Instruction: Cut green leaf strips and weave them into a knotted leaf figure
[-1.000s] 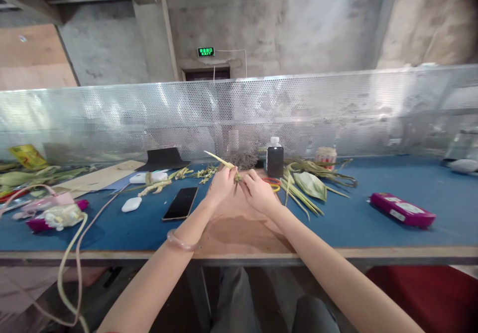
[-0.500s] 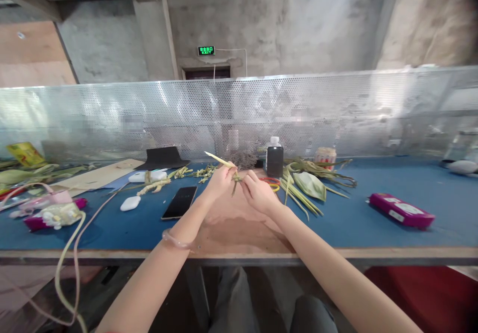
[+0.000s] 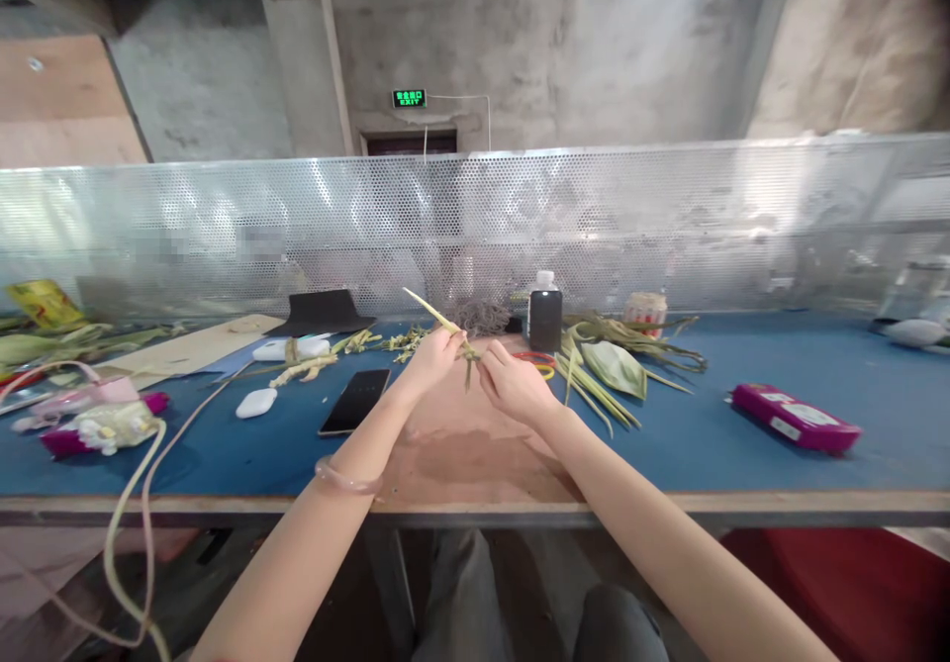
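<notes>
Up close from the head view, both hands meet just in front of the dark bottle (image 3: 546, 319). The left hand (image 3: 434, 357) has its fingers pinched on a thin leaf strip (image 3: 434, 315) that juts up and away from the bottle; the right hand (image 3: 509, 383) nips the small folded knot where the strip bends. I reckon the dry strip could split if tugged too hard, or the fold could slip loose. A phone (image 3: 355, 401) lies on the table (image 3: 742, 444), farther from the bottle.
</notes>
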Tool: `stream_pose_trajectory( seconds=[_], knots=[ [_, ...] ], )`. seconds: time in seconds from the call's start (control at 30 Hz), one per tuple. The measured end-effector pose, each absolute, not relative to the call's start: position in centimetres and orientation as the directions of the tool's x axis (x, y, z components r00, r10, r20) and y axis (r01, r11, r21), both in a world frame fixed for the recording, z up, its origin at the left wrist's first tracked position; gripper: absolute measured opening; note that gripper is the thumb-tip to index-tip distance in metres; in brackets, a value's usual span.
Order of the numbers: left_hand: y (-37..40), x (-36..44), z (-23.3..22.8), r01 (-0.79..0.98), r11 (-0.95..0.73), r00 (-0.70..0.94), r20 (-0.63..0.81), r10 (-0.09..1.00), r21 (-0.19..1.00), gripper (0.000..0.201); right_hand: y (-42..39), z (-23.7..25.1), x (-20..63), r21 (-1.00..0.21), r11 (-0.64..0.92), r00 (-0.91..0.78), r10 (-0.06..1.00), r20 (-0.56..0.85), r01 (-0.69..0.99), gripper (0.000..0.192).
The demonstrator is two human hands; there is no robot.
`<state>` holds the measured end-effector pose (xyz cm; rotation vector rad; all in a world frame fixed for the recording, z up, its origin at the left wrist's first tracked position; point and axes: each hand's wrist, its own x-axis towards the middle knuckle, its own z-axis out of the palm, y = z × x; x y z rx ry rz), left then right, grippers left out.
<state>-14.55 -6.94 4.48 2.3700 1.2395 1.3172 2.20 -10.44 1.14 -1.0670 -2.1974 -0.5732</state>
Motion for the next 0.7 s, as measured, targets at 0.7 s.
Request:
stream_pose_trajectory(
  seconds=[0.7],
  knots=[
    [-7.2,-15.9,5.1,0.523,-0.670,0.368,0.569,0.736,0.528,0.028,-10.2,1.1,2.3,0.051,0.668,-0.498,0.499,0.709,0.743,0.015]
  ],
)
